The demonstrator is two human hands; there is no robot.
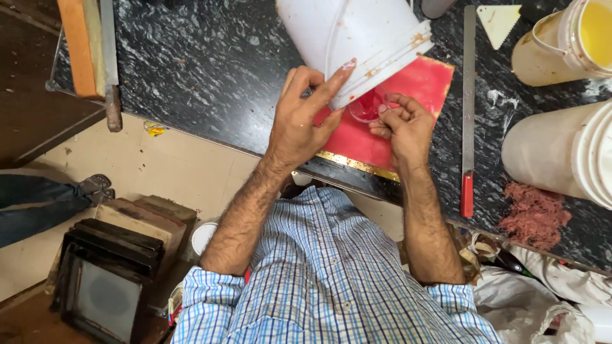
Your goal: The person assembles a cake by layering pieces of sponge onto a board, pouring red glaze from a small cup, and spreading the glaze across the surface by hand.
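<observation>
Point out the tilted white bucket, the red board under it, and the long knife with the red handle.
white bucket (357, 38): head view, on its side wall.
red board (417, 86): head view, bare upper right part.
long knife (468, 76): head view, middle of the blade.

The counter (204, 70) is black stone with white and grey flecks. The tilted bucket (357, 38) is white, with small orange-brown stains near its rim. The board (414, 86) under it is red with a gold edge. The long blade (469, 95) is grey metal with a red handle. The shirt (331, 274) has a blue and white check pattern. The crumbs (534, 213) at the right are reddish pink.
</observation>
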